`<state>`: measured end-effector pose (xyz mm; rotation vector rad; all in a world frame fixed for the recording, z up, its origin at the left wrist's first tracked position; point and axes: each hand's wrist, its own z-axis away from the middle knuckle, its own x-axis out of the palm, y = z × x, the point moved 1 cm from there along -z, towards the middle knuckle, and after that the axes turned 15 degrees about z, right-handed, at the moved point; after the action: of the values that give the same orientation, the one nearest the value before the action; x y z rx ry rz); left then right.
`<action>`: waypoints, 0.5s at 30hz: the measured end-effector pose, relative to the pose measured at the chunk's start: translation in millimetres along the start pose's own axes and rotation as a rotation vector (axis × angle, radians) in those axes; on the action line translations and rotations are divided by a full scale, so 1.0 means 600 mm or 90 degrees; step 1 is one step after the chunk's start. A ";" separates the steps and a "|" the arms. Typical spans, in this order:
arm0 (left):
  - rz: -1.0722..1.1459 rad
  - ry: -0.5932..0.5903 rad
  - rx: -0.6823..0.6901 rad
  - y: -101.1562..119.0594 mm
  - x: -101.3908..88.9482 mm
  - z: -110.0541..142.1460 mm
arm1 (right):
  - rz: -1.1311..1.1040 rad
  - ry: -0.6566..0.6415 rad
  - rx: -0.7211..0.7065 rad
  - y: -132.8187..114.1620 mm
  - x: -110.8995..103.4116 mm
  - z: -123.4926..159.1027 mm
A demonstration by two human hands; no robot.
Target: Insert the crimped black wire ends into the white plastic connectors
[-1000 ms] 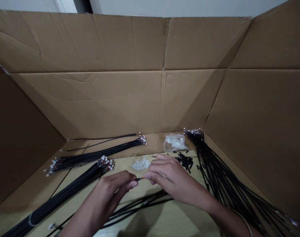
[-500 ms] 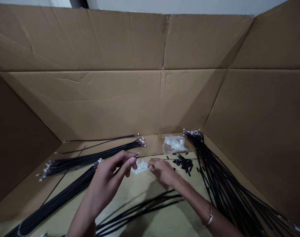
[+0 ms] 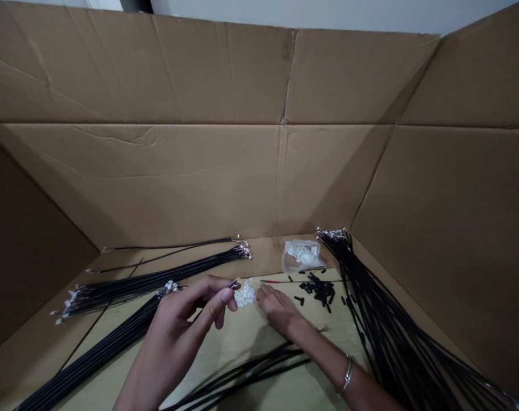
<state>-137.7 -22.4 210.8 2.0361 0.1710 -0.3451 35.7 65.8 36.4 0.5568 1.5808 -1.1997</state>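
Head view, stock as it lies. Item: left hand (image 3: 178,328), thumb and forefinger clamped on a wire end (image 3: 234,283), fine coloured strands poking out beyond the tips; no plug visible on it. Item: right hand (image 3: 279,308), fingers bent and close together, tips down at the right edge of the white plugs (image 3: 244,294); whether anything is pinched there, cannot tell. Item: bag (image 3: 302,254), clear, holding more white pieces, behind the right hand. Item: black sleeves (image 3: 321,290), short, heaped, a few strays around. Item: red tool (image 3: 272,281), slender, just beyond the right hand. Item: middle bundle (image 3: 157,278), white ends at both extremities; by appearance, fitted at each. Item: near-left bundle (image 3: 101,342), white ends at its far extremity, the other out of frame. Item: two loose cables (image 3: 174,246), along the back. Item: right bundle (image 3: 383,308), large, white ends at the far extremity; its near ends too indistinct to judge. Item: front cables (image 3: 251,374), a few, one bare-looking tip (image 3: 323,328) beside the right forearm; seemingly unfitted, as is the held end. Item: bracelet (image 3: 348,371), right wrist. Enclosure: cardboard (image 3: 199,171). Brands, labels, writing: none legible.
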 end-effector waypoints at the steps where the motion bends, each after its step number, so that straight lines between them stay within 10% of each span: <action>1: 0.003 0.004 -0.003 -0.001 0.000 0.000 | -0.029 0.010 0.002 0.002 0.000 0.000; 15: 0.058 0.093 -0.159 0.021 0.016 0.027 | -0.617 0.319 -0.056 -0.107 -0.180 0.099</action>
<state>-128.0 -42.6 211.0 1.8140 0.2008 -0.1121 49.0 10.2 162.7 -0.0228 2.4541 -1.7551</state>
